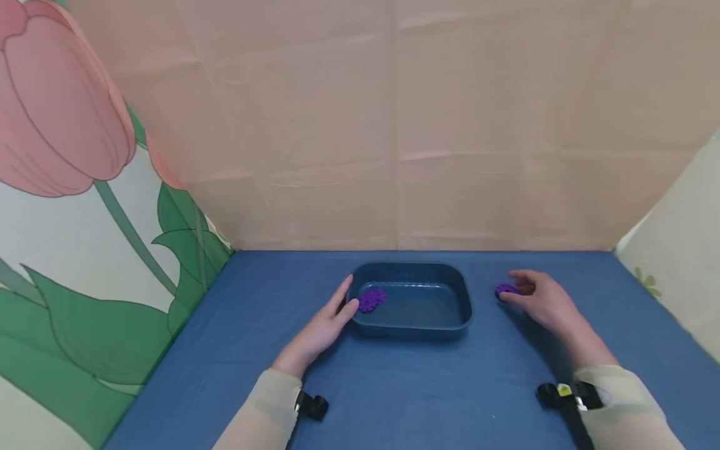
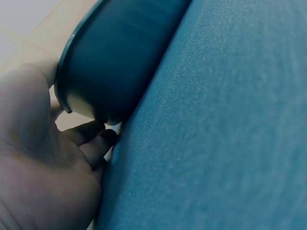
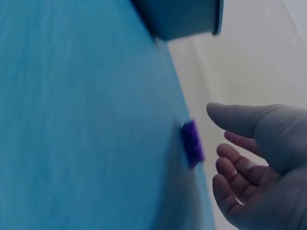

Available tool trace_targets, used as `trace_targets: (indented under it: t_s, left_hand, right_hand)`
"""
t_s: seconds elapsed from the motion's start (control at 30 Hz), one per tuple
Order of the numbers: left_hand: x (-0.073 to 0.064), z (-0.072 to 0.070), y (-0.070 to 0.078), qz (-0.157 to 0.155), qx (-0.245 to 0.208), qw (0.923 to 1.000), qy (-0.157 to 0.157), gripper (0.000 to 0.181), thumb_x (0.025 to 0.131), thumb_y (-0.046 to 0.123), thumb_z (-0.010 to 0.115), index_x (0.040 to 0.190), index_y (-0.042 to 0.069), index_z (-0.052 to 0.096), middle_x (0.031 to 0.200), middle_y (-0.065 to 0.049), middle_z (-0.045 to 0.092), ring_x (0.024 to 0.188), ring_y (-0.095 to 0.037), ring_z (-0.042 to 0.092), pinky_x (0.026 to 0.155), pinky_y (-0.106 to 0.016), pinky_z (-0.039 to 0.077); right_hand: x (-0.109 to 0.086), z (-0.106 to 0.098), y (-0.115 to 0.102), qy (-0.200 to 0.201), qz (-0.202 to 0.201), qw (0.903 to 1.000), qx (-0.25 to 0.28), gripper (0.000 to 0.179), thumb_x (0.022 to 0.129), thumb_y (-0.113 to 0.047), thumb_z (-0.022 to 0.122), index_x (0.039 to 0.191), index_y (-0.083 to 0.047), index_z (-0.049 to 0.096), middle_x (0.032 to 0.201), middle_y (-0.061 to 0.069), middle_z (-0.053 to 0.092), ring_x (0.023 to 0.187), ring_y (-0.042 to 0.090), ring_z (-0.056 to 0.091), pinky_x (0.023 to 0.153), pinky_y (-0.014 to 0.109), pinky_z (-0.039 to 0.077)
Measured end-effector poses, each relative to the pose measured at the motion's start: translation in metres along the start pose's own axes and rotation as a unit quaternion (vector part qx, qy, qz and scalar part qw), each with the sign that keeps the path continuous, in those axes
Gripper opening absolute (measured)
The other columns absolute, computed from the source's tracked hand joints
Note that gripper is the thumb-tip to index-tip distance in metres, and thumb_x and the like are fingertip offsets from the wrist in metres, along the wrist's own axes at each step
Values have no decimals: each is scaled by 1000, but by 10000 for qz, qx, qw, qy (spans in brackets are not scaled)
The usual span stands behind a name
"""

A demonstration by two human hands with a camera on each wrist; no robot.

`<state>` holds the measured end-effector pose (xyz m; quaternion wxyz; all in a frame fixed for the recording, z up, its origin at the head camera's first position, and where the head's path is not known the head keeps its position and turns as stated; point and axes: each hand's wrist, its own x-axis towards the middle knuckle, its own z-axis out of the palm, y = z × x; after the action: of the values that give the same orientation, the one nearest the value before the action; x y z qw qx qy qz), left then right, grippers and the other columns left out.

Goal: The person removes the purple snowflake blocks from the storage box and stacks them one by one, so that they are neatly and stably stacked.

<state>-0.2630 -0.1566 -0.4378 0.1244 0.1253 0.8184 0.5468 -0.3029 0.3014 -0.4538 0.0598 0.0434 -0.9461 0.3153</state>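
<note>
A dark blue rectangular plastic tray [image 1: 413, 327] stands on the blue tabletop. At its left end my left hand [image 1: 317, 331] grips the wall, with the thumb near the front left rim and a finger further back. The left wrist view has the fingers of that hand [image 2: 48, 158] bent against the tray's outer side [image 2: 110, 62]. Purple notched plastic discs [image 1: 372, 300] lie inside the tray at its left. To the right of the tray, another purple notched disc [image 1: 505, 289] is on the table. My right hand [image 1: 540, 301] reaches around it; a gap shows between thumb, fingers and disc [image 3: 192, 143].
Blue cloth [image 1: 405, 387] covers the table. A beige sheet [image 1: 394, 125] hangs behind its far edge. On the left is a wall with painted tulips [image 1: 62, 106], on the right a pale wall [image 1: 669, 250]. Both wrists wear black cameras [image 1: 312, 406].
</note>
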Motion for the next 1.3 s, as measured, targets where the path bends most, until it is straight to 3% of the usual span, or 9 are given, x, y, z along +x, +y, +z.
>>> trace_targets:
  t_s: [0.2,0.6,0.8,1.03,1.3]
  left_hand:
    - [2,0,0,32,14,10000,14,65,94,63,46,149,55,12,158,21,10,146,-12,7,116,-53,10]
    - [0,1,2,45,-58,10000,31,66,95,62,46,151,52,12,159,19,11,146,-13,7,116,-53,10]
    - [0,1,2,51,7,10000,71,66,95,62,46,151,51,13,159,18,12,146,-13,8,115,-54,10]
    - [-2,2,4,-126,52,9999,75,65,94,65,46,149,54,13,159,16,14,146,-17,11,113,-59,12]
    - [-2,2,4,-97,-50,9999,45,64,94,64,45,149,55,13,159,17,13,146,-16,10,113,-59,13]
  right_hand:
    - [1,0,-43,277,-272,9992,-20,65,87,-44,72,134,-3,54,123,23,55,109,39,52,82,57,45]
    - [8,31,-131,233,-1142,9923,422,49,87,-32,76,130,-14,60,113,7,57,101,27,53,84,47,47]
    - [13,50,-168,-156,-1454,9880,505,47,85,-33,77,127,-20,62,111,1,59,101,23,55,86,42,47]
    - [18,86,-193,-638,-1620,9844,268,45,83,-36,79,124,-25,64,109,-3,60,100,19,57,84,38,49]
    - [26,117,-203,-1046,-1768,9785,195,47,81,-28,81,124,-16,67,111,6,61,101,24,60,86,41,50]
